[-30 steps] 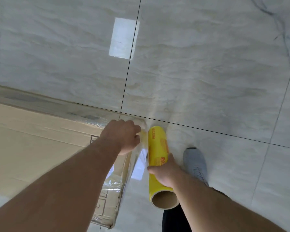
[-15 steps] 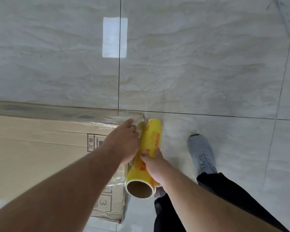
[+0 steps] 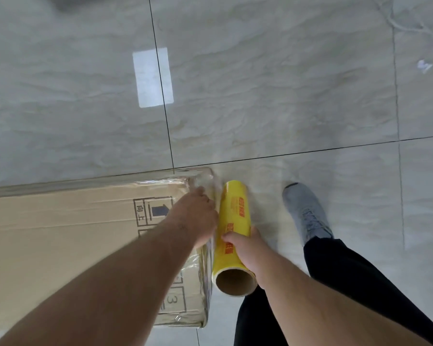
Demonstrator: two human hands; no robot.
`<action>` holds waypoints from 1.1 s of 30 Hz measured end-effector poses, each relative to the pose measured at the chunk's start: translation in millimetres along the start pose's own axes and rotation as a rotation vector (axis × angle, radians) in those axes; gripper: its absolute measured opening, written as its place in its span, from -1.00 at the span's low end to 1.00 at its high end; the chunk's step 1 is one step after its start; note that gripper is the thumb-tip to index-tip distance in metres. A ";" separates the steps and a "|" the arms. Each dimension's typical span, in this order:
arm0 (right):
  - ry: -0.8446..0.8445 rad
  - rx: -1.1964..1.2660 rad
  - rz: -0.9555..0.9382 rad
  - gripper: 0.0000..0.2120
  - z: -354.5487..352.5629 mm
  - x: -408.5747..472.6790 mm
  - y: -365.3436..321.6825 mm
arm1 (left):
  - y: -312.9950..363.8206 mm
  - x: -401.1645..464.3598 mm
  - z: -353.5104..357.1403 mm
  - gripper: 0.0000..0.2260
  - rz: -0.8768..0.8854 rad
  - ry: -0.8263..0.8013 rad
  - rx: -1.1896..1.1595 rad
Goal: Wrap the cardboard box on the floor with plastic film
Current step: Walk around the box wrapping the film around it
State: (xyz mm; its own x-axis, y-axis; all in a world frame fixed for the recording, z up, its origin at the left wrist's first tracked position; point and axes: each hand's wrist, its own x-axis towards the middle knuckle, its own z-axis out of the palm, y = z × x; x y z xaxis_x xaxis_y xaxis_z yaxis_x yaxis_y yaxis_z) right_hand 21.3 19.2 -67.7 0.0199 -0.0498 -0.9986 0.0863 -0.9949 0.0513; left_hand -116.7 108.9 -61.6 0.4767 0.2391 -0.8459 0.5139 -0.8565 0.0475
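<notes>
- The big flat brown cardboard box point(image 3: 60, 233) lies on the shiny grey tiled floor point(image 3: 273, 96). It fills the left side of the view, and its right end is near the middle.
- Thin clear plastic film point(image 3: 203, 182) is wrapped over the right end of the box. It looks wrinkled and shiny at the far right corner and down the right edge.
- The left arm reaches forward across the top of the box. The left hand point(image 3: 193, 216) rests on the box top by its right edge, with its back facing up and its fingers pressed down on the film. I cannot tell how much the fingers are bent.
- The yellow roll of plastic film with red print point(image 3: 231, 228) sits just past the right edge of the box, right next to the left hand. It points away from the person, and its open brown cardboard tube end faces the camera.
- The right hand point(image 3: 245, 248) grips the near half of the roll, with the fingers curled over the top.
- A grey shoe point(image 3: 306, 211) stands on the floor to the right of the roll, under a black trouser leg point(image 3: 348, 275).
</notes>
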 end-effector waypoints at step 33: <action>-0.166 0.242 0.091 -0.46 5.4 9.6 67.5 | 68.4 -15.4 18.1 -0.87 -0.073 -0.084 -0.024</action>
State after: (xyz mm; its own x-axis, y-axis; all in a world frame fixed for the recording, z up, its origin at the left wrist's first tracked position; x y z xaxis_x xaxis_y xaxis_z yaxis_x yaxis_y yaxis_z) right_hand 21.9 -48.8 -73.9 -0.1482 -0.1332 -0.9800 -0.1487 -0.9766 0.1552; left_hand -101.8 38.4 -54.9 0.3767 0.2605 -0.8890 0.5623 -0.8270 -0.0041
